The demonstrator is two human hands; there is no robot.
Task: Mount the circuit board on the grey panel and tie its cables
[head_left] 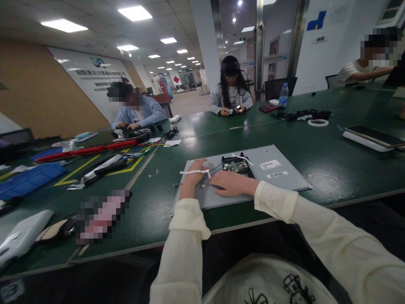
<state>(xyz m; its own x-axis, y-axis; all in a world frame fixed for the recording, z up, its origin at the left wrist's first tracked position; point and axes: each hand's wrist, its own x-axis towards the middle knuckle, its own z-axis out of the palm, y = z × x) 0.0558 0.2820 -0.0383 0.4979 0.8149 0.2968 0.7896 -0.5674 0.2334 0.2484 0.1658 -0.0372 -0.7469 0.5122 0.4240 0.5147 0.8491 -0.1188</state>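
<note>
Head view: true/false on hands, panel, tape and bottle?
1. Both hands rest on the grey panel. True.
2. The left hand touches a strip of white tape. True.
3. The right hand holds a screwdriver. False: it lies flat on the panel, no tool visible.
4. The circuit board lies on the bare table. False: it sits on the panel.
5. A water bottle stands at the far side. True.
</note>
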